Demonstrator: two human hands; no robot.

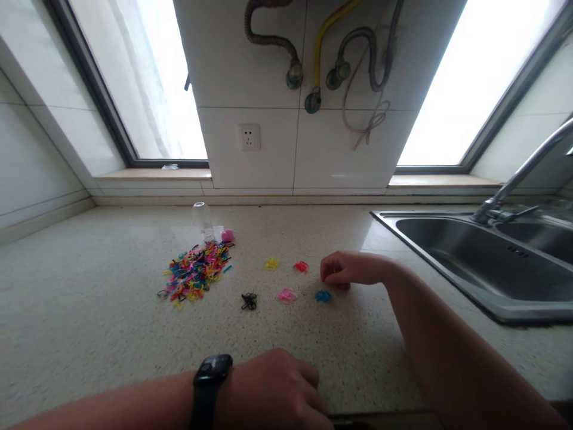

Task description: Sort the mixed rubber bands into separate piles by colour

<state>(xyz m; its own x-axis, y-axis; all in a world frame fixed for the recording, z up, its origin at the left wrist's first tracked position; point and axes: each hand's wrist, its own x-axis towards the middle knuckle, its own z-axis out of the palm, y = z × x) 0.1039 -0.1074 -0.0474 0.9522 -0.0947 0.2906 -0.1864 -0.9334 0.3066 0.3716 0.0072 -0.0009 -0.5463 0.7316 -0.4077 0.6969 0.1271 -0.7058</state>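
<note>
Vividly blue, loosely clumped bands (323, 296)

Black smartwatch (215, 368), dark band (205, 401), bare forearms (456, 334)

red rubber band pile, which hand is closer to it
Right. The right hand is just to the right of the red rubber band pile; the left hand is farther away, on the camera's side of the pink pile.
</note>
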